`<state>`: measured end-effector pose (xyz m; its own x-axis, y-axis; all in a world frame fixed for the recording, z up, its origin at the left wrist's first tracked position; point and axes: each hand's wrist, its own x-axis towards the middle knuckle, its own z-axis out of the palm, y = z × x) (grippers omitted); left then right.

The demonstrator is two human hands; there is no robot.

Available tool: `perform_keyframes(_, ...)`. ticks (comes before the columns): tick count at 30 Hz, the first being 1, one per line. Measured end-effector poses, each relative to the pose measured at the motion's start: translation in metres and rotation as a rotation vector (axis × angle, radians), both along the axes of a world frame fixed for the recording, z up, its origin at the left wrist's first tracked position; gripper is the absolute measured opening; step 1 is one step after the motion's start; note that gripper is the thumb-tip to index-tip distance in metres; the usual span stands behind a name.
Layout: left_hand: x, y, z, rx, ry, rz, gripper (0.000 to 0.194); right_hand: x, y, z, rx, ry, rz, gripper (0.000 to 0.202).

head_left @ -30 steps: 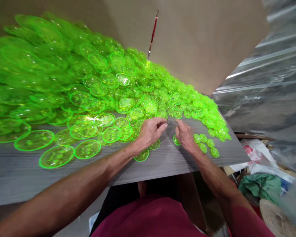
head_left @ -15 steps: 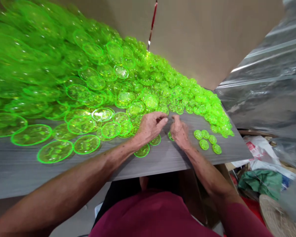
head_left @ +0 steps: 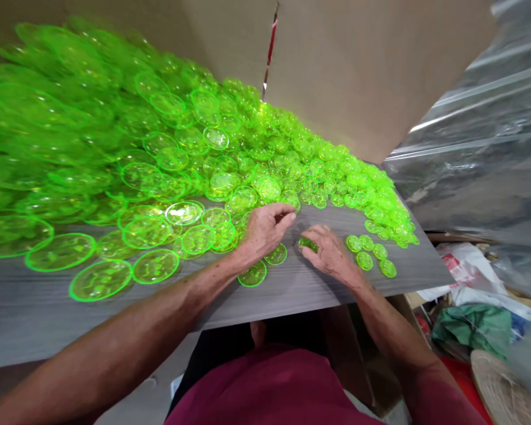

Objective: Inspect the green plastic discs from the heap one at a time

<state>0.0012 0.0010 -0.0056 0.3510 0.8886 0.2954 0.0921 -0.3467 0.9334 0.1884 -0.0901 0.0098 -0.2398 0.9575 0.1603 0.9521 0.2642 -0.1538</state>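
My right hand [head_left: 330, 254] has its thumb and fingers closed around the edges of a translucent green plastic disc [head_left: 308, 243] low over the grey table [head_left: 265, 301]. To its left, my left hand [head_left: 265, 229] is in a pinch, thumb tip close to the index finger; what it holds, if anything, I cannot make out. Two loose discs lie by the left wrist, one round disc [head_left: 276, 254] and a second disc [head_left: 252, 274]. A large heap of green discs [head_left: 230, 147] rises just beyond both hands.
Several discs [head_left: 364, 260] lie in a small group right of my right hand. A cardboard panel [head_left: 345, 65] stands behind the heap. Clear plastic sheeting [head_left: 464, 141] hangs at the right, above a green cloth or bag [head_left: 473, 324] and a woven round item [head_left: 504, 383].
My right hand has turned and opened out to grasp the disc that lay beneath its fingers. My left hand has drawn slightly left, widening the gap between the hands.
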Motion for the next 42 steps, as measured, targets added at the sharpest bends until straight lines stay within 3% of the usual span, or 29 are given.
perform_keyframes(5,-0.002,0.002,-0.002,0.004,0.010,0.006,0.024,0.015,-0.026,-0.008,0.079,-0.119,-0.118,0.035)
perform_keyframes(12,-0.001,0.002,-0.004,-0.013,0.026,-0.002,0.023,0.069,-0.057,-0.004,0.133,-0.135,-0.262,0.032)
perform_keyframes(14,-0.001,0.002,-0.004,-0.017,0.037,0.002,0.025,0.087,-0.053,0.002,0.131,-0.108,-0.357,0.030)
perform_keyframes(17,-0.003,0.003,-0.002,-0.026,0.031,0.023,0.027,0.115,-0.035,0.014,0.077,-0.131,-0.611,0.035)
perform_keyframes(22,-0.006,0.013,0.005,-0.055,-0.058,0.072,0.025,0.146,0.010,0.023,-0.045,-0.138,-0.742,0.037)
perform_keyframes(25,-0.007,0.021,0.007,-0.063,-0.108,0.131,0.022,0.141,0.031,0.022,-0.123,-0.134,-0.682,0.030)
perform_keyframes(28,-0.008,0.026,0.007,-0.087,-0.147,0.164,0.019,0.114,0.042,0.017,-0.131,-0.111,-0.524,0.031)
perform_keyframes(33,-0.008,0.023,0.009,-0.089,-0.154,0.141,0.020,0.043,0.035,0.003,-0.123,-0.008,-0.139,0.030)
perform_keyframes(35,-0.008,0.021,0.010,-0.077,-0.152,0.133,0.019,0.020,0.023,0.001,-0.024,0.131,0.132,0.028)
perform_keyframes(36,-0.008,0.021,0.011,-0.074,-0.152,0.130,0.019,0.010,0.016,0.001,0.046,0.187,0.194,0.026)
perform_keyframes(39,-0.007,0.019,0.012,-0.072,-0.153,0.125,0.019,-0.017,-0.008,0.003,0.232,0.231,0.165,0.024)
perform_keyframes(42,-0.007,0.019,0.010,-0.079,-0.154,0.115,0.020,-0.044,-0.023,-0.001,0.196,0.063,0.223,0.021)
